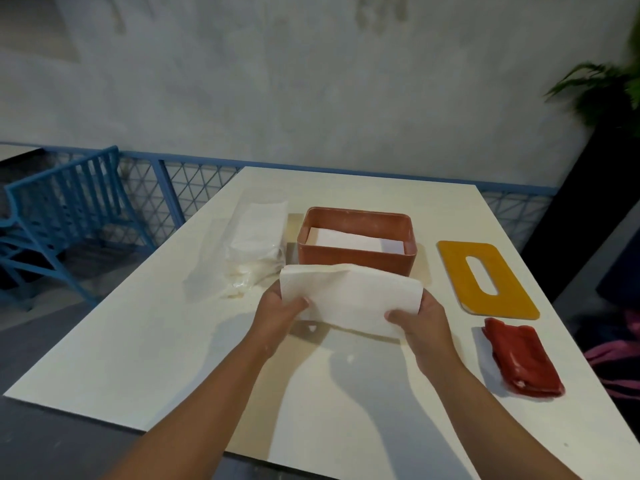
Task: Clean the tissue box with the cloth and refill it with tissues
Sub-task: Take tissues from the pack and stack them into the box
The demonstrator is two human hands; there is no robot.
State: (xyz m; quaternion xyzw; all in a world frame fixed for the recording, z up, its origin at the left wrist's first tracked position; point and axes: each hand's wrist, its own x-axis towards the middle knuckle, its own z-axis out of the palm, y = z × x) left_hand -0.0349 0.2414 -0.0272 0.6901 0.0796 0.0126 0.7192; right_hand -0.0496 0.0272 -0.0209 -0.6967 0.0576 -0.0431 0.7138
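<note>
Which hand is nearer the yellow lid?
Right. The right hand sits just left of the lid; the left hand is farther left, across the tissue stack.

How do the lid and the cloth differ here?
The lid is yellow, rigid and flat, with an oblong slot; the cloth is red, soft and folded into a bundle. The lid lies farther away, the cloth nearer the person. Both rest untouched on the table, right of the box.

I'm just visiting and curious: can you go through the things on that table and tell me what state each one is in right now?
Tissue box: open, lid off, some tissues inside.
Yellow lid: flat on the table, right of the box.
Tissue stack: held in front of the box.
Left hand: gripping the stack.
Right hand: gripping the stack.
Red cloth: folded, untouched.
Plastic tissue pack: lying left of the box.
</note>
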